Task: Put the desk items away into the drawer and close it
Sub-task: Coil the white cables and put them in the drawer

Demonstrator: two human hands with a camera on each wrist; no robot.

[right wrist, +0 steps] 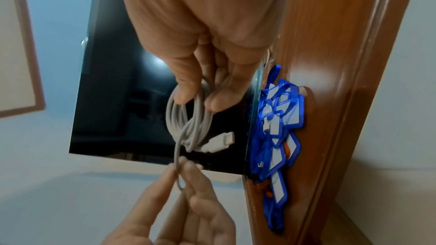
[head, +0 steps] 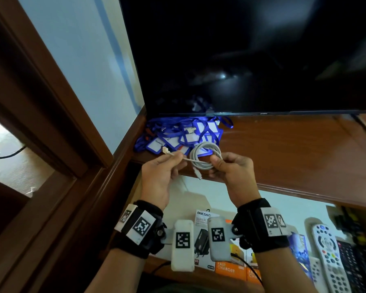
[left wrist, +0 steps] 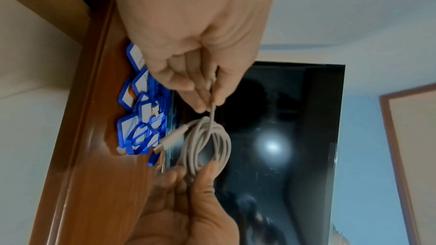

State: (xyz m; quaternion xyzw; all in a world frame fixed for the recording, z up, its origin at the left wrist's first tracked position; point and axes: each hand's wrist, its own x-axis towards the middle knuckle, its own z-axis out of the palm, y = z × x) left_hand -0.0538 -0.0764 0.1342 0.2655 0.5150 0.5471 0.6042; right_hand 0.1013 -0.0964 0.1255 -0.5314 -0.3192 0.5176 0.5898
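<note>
— Where's the white cable (head: 205, 158) right now?

— Up in the air over the near edge of the surface (head: 283, 149), held between both hands. The right hand (head: 234, 172) grips the coiled loops, fingers curled round the bundle; the left hand (head: 160, 174) pinches the loose tail, whose plug points up and left.

— And the drawer (head: 262, 210)?

— Open just below and nearer, under both wrists, so the drop is straight down and towards the person. The coil stands roughly upright, a second plug dangling beneath it. The right hand carries the bulk, so I'd guess it lowers it.

— Anything left?

— The blue lanyards (head: 182, 136) lie far left, beneath the TV (head: 251, 56)
</note>
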